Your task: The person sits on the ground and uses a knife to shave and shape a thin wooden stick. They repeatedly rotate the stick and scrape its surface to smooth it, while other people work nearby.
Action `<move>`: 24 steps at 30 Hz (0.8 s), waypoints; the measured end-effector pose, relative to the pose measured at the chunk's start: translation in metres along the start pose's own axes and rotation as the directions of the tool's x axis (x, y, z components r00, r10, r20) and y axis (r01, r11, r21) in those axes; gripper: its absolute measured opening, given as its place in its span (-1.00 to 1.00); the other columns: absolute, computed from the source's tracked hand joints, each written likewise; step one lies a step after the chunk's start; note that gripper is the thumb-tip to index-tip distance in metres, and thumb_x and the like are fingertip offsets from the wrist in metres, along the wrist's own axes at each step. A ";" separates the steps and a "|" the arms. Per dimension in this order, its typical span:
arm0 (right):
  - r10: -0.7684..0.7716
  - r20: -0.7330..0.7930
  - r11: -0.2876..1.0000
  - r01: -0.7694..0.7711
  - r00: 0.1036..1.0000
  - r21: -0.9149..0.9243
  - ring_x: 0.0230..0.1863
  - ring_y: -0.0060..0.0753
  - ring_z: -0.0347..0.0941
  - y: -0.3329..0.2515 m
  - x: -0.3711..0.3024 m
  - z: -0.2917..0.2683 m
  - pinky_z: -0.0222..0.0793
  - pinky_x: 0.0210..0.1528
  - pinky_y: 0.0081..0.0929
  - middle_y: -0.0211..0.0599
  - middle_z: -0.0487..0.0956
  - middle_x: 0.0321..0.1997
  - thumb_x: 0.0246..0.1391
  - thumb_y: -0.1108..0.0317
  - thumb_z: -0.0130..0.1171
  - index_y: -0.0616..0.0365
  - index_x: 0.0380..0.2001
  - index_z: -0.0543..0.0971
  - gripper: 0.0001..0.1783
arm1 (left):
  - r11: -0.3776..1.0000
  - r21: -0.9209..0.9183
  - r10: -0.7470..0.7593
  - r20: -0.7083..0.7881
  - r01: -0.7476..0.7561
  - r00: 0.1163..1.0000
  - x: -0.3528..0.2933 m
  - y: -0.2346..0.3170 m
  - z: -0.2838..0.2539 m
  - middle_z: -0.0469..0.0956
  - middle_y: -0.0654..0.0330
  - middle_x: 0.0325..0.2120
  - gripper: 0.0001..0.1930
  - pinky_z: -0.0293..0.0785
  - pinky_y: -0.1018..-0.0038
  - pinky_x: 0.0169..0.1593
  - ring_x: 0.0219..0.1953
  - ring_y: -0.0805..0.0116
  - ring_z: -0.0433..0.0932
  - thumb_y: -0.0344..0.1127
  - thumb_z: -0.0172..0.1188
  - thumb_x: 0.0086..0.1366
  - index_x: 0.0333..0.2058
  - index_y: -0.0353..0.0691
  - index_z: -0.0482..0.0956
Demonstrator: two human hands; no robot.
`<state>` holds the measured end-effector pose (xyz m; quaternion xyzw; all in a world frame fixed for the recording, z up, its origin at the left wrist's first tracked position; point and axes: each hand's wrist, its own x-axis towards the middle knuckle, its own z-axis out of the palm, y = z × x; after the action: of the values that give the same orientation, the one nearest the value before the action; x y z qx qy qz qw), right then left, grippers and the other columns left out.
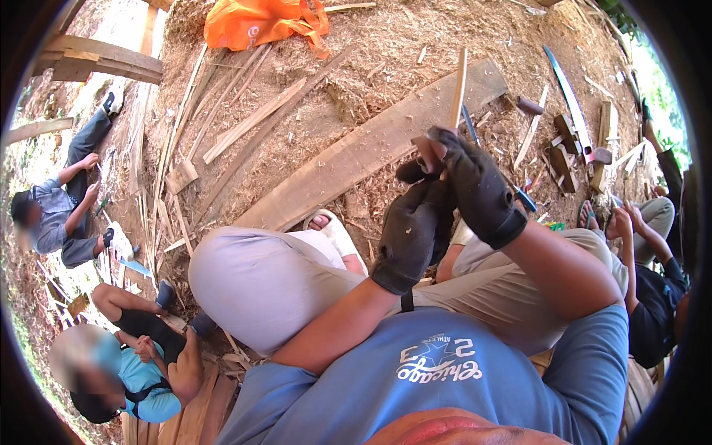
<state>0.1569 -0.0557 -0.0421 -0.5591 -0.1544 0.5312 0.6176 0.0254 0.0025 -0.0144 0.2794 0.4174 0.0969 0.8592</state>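
Both my hands wear dark gloves and come together in front of my knees. My left hand (pixel 415 233) is closed, lower down, around the base of a thin, slightly curved wooden strip (pixel 460 85). Just above it and to the right, my right hand (pixel 480 185) is closed at the same strip, which stands up from between the fingers. A small reddish-brown patch (pixel 430 153) shows at the fingertips; whether it is a piece of material or bare fingers I cannot tell. The strip's lower end is hidden by the gloves.
A wide plank (pixel 319 167) lies on shaving-covered ground before my feet. To the right are a long blue-edged blade (pixel 567 93), wooden blocks (pixel 565 159) and a blue-handled tool (pixel 525 199). An orange bag (pixel 259 26) lies far off. Other people sit left and right.
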 end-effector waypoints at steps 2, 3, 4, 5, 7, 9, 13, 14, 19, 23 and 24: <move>-0.109 -0.019 0.990 0.107 0.994 -0.093 0.07 -0.31 0.65 -0.011 0.007 -0.010 0.56 0.05 -0.43 -0.07 0.65 0.11 0.48 0.01 -0.02 0.30 0.33 0.38 -0.38 | 0.995 0.096 -0.009 0.036 0.005 0.999 0.006 0.015 0.005 0.43 0.40 -0.64 -0.78 0.17 0.62 -0.64 -0.71 0.63 0.31 -0.26 0.05 0.55 -0.18 -0.23 0.63; -0.165 -0.021 0.977 0.161 0.986 -0.141 0.08 -0.31 0.64 -0.020 0.014 -0.019 0.56 0.04 -0.43 -0.06 0.64 0.12 0.49 0.03 -0.02 0.29 0.34 0.38 -0.40 | 0.990 0.143 -0.011 0.053 0.003 0.999 0.007 0.020 0.008 0.44 0.40 -0.64 -0.78 0.17 0.62 -0.64 -0.71 0.64 0.31 -0.26 0.06 0.55 -0.18 -0.23 0.64; -0.153 -0.086 0.982 0.142 0.984 -0.121 0.10 -0.30 0.64 -0.042 0.023 -0.024 0.55 0.04 -0.41 -0.05 0.64 0.14 0.49 0.03 -0.04 0.26 0.32 0.40 -0.42 | 0.969 0.245 0.027 0.069 -0.043 0.997 0.005 0.017 0.007 0.45 0.39 -0.63 -0.77 0.18 0.62 -0.64 -0.70 0.65 0.31 -0.23 0.09 0.54 -0.22 -0.21 0.64; -0.143 -0.148 0.987 0.129 0.979 -0.099 0.11 -0.29 0.63 -0.059 0.034 -0.032 0.53 0.05 -0.39 -0.05 0.64 0.16 0.50 0.03 -0.06 0.23 0.30 0.43 -0.45 | 0.973 0.232 -0.008 0.092 -0.014 0.996 0.000 0.014 0.008 0.44 0.39 -0.63 -0.77 0.17 0.62 -0.64 -0.69 0.66 0.29 -0.23 0.10 0.54 -0.23 -0.21 0.64; -0.186 -0.152 0.982 0.185 0.971 -0.023 0.09 -0.24 0.64 -0.071 0.046 -0.080 0.50 0.07 -0.35 -0.16 0.67 0.06 0.49 -0.09 -0.10 0.19 0.25 0.47 -0.40 | 0.976 0.213 -0.085 0.167 0.048 0.982 -0.010 0.007 0.013 0.43 0.40 -0.63 -0.77 0.16 0.62 -0.63 -0.69 0.67 0.27 -0.22 0.11 0.53 -0.24 -0.19 0.64; -0.158 -0.227 0.987 0.149 0.961 -0.054 0.09 -0.22 0.64 -0.075 0.047 -0.065 0.48 0.09 -0.33 -0.27 0.65 -0.09 0.46 -0.18 -0.11 0.12 0.16 0.50 -0.41 | 0.973 0.214 -0.119 0.144 0.087 0.982 -0.010 0.006 0.012 0.41 0.41 -0.62 -0.78 0.13 0.60 -0.63 -0.68 0.68 0.24 -0.23 0.09 0.54 -0.24 -0.19 0.64; -0.102 -0.108 0.994 0.099 0.989 -0.039 0.12 -0.21 0.63 -0.051 0.036 -0.040 0.45 0.08 -0.34 -0.41 0.53 -0.30 0.47 -0.16 -0.17 0.00 -0.03 0.52 -0.51 | 0.965 0.254 -0.082 0.080 0.059 0.993 -0.006 0.008 0.007 0.41 0.41 -0.62 -0.79 0.13 0.59 -0.63 -0.67 0.67 0.25 -0.29 0.05 0.54 -0.23 -0.20 0.64; -0.077 -0.076 0.994 0.070 0.994 -0.080 0.09 -0.21 0.62 -0.036 0.026 -0.026 0.42 0.09 -0.36 -0.42 0.51 -0.30 0.47 -0.13 -0.18 0.01 -0.11 0.51 -0.53 | 0.969 0.236 -0.087 0.068 0.068 0.994 -0.003 0.008 0.008 0.41 0.41 -0.62 -0.79 0.13 0.59 -0.63 -0.67 0.67 0.25 -0.30 0.04 0.54 -0.23 -0.20 0.64; -0.162 -0.108 0.896 0.101 0.981 -0.432 -0.13 -0.35 0.51 -0.020 -0.016 0.011 0.42 0.03 -0.38 -0.33 0.58 -0.20 0.47 0.05 -0.11 0.22 -0.06 0.58 -0.55 | 0.987 0.151 0.052 0.015 -0.053 0.999 -0.003 0.012 0.008 0.45 0.43 -0.61 -0.77 0.17 0.62 -0.60 -0.67 0.66 0.31 -0.28 0.04 0.54 -0.19 -0.23 0.64; -0.069 -0.114 0.956 0.033 0.991 -0.292 0.03 -0.34 0.62 -0.074 0.001 -0.005 0.51 0.03 -0.39 -0.26 0.60 -0.10 0.52 0.02 -0.14 0.28 0.12 0.57 -0.46 | 0.966 0.252 0.038 0.115 -0.067 0.993 0.000 0.018 0.009 0.43 0.43 -0.63 -0.77 0.16 0.61 -0.60 -0.67 0.67 0.30 -0.20 0.07 0.55 -0.18 -0.20 0.63; -0.126 -0.128 0.971 0.096 0.984 -0.218 0.04 -0.33 0.63 -0.076 0.010 -0.014 0.51 0.03 -0.39 -0.25 0.60 -0.07 0.51 -0.01 -0.13 0.27 0.14 0.55 -0.44 | 0.964 0.256 0.040 0.135 -0.074 0.990 -0.004 0.018 0.009 0.43 0.43 -0.64 -0.76 0.15 0.61 -0.61 -0.67 0.67 0.30 -0.18 0.08 0.55 -0.19 -0.19 0.62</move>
<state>0.2082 -0.0406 0.0145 -0.6481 -0.1971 0.4355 0.5929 0.0308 0.0116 0.0028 0.4075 0.3621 0.0475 0.8370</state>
